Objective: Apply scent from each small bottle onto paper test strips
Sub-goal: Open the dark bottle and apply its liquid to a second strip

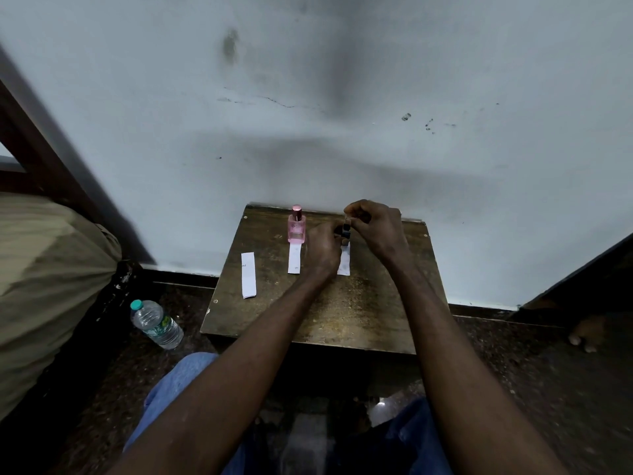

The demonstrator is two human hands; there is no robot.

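The small dark bottle [346,231] stands upright between the hands, left hand [322,246] fingers clamped round its body, right hand [376,224] fingers pinching its top, paper strip [344,265] just beneath.

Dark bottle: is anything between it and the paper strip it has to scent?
Nothing visible. The dark bottle, gripped by the left hand and pinched on top by the right hand, is at the far end of the right strip. The pink bottle stands apart on the left.
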